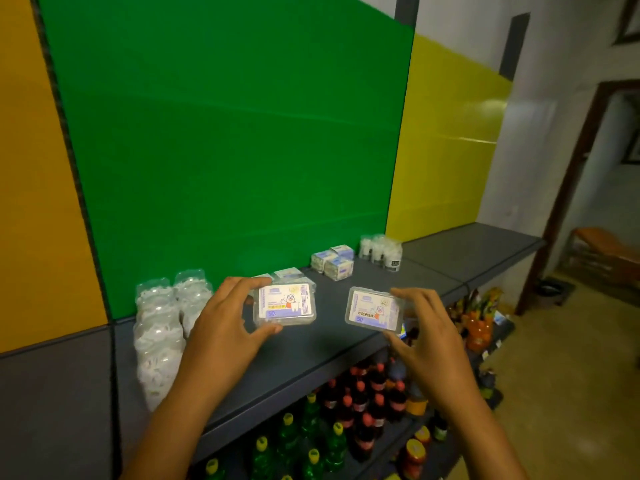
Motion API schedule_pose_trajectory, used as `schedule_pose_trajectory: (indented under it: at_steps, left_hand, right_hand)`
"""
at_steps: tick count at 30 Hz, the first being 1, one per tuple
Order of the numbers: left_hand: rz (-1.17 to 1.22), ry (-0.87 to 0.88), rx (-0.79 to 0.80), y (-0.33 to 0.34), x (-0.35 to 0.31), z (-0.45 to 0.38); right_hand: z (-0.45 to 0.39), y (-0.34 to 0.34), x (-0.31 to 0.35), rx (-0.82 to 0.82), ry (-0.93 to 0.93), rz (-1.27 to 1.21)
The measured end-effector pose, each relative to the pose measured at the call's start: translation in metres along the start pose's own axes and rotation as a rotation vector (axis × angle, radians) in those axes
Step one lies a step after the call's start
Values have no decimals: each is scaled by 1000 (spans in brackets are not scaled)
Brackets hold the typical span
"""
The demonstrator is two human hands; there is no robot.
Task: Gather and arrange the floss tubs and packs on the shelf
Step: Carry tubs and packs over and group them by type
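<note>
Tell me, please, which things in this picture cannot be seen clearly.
- Head view: the left hand hides the left pack's near edge and the packs behind it.
- Small print on the right pack: too small.
- Drink bottles below: partly hidden by the shelf.

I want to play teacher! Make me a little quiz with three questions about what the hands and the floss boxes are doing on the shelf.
1. True or false: the left hand and the right hand each hold one clear floss pick box.
2. Which colour is the wall panel right behind the left floss pick box? A) red B) green C) white
3. Fill in: on the lower shelf under the grey shelf stand many ____.

Key: 1 true; the right floss pick box sits at the shelf's front edge. 2 B. 3 bottles.
</note>
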State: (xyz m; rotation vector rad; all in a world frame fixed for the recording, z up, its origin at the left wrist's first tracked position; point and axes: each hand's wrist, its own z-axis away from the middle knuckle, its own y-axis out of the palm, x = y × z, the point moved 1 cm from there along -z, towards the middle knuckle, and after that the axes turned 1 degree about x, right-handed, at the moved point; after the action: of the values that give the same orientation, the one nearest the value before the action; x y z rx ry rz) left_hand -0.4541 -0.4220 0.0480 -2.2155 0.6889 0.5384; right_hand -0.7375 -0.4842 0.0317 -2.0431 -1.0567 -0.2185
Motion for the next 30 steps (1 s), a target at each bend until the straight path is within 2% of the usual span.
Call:
schedule_pose_trajectory:
  at_steps: [8, 16, 24, 30]
  left_hand:
    - [-15, 6, -18, 23, 42, -62]
    - [-114, -111, -28, 35, 77, -93]
    - [-255, -178, -12, 49, 90, -115]
    - [-351, -252, -43, 72, 85, -128]
  right_hand:
    - [-68, 31, -14, -5, -33, 18]
    - [-103, 71, -35, 10, -29, -9]
    - [-136, 108, -68, 157, -43, -48]
    - [-177, 126, -101, 235, -136, -136]
